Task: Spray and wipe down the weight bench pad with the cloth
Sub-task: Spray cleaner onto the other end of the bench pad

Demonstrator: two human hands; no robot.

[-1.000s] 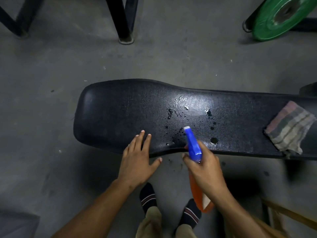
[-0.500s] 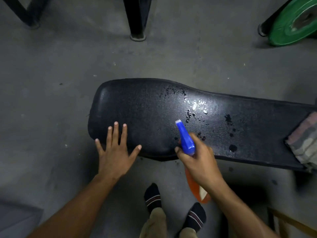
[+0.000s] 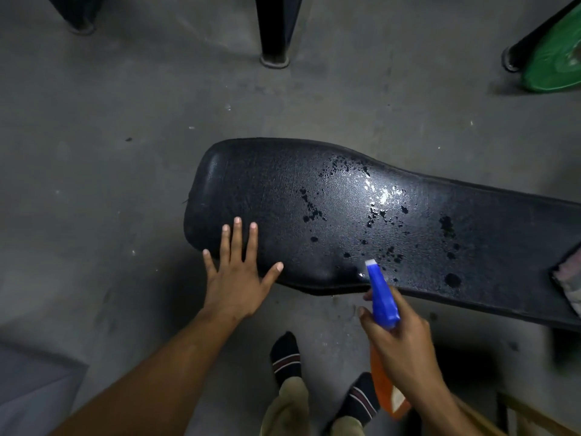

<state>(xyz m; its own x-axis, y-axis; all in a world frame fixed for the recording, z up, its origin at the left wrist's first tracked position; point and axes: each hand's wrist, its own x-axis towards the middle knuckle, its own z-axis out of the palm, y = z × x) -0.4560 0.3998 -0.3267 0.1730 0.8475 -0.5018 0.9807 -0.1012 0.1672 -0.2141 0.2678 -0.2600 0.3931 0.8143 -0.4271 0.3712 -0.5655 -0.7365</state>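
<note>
Four fingers (image 3: 236,234) flat on pad (image 3: 408,215) (wet), bottle (image 3: 382,297) beside

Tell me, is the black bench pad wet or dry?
Wet. Dark drops and a shiny patch cover the middle of the bench pad, just ahead of the spray bottle in the right hand.

Black padded surface (image 3: 267,190) on grey floor (image 3: 125,105), wet with droplets (image 3: 382,196) toward centre; cloth (image 3: 570,278) at 3 o'clock edge; left hand (image 3: 234,278) flat at 8 o'clock.
</note>
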